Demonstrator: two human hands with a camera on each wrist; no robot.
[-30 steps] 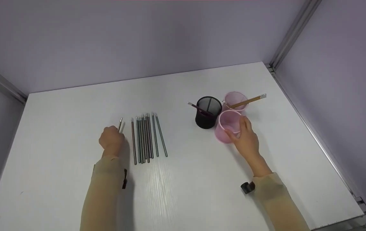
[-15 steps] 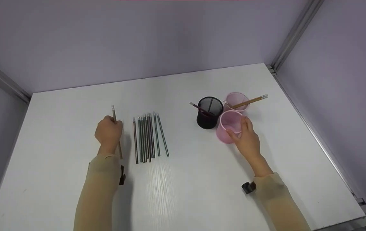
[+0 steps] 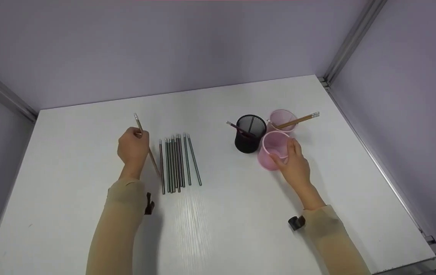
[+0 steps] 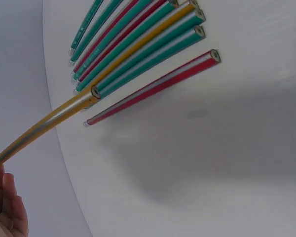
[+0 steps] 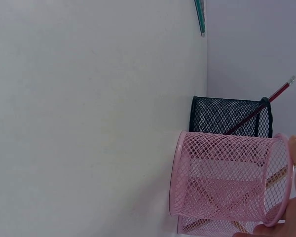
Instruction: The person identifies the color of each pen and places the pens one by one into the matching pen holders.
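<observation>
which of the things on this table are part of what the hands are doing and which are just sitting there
In hand:
- yellow pencil, gripped by the left hand, lifted off the table
- near pink mesh cup, held at its rim by the right hand

Lying about:
- row of pencils on the table
- black mesh cup with one red pencil
- far pink mesh cup with one yellow pencil

Even, soft overhead light is cast across the white table (image 3: 218, 214), where a faint sheen is seen. A broad blurred shadow is thrown beside the pencils (image 4: 138, 64). The nearest pencil (image 4: 44, 126) is rendered slightly soft.
</observation>
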